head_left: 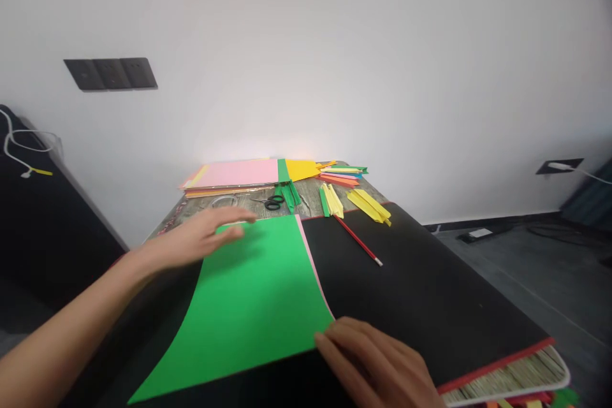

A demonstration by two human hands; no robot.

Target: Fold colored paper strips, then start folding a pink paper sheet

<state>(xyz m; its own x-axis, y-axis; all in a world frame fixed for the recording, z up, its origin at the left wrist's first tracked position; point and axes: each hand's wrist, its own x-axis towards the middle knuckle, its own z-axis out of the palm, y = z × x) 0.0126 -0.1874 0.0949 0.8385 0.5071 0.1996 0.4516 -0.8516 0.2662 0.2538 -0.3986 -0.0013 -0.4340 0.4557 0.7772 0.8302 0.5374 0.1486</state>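
Observation:
A sheet of bright green paper [258,293] lies on a black mat, with a thin strip of pink paper [310,258] showing along its right edge. My left hand [210,236] is above the sheet's far left part, thumb and fingers apart, and casts a shadow on the green. At the sheet's near right corner is my right hand [370,357], its fingers bent and closed on the paper's edge. A red pencil [357,240] with a white end rests on the mat to the right of the sheet.
The black mat [430,293] has a red edge. Behind it are black-handled scissors [272,203], a roll of clear tape [224,201], folded green paper [288,196], folded yellow paper [369,206] and a stack of coloured paper [239,173]. A white wall [306,64] stands behind the table.

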